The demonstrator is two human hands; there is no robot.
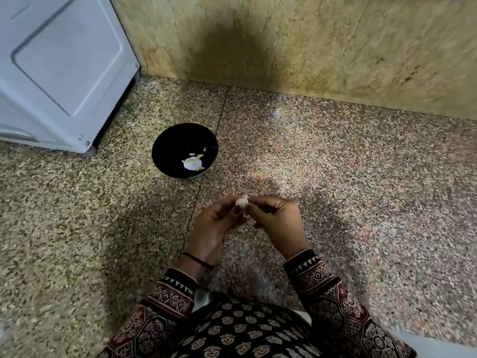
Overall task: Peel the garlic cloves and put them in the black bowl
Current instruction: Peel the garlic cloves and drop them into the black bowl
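Together, left hand and right hand pinch the garlic clove between their fingers.

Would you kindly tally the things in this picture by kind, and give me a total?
black bowl: 1
garlic clove, pinched by both hands: 1
hands: 2 (left hand, right hand)
white appliance: 1
peeled garlic in the bowl: pieces too merged to count
Total: 5, leaving out the bowl's contents
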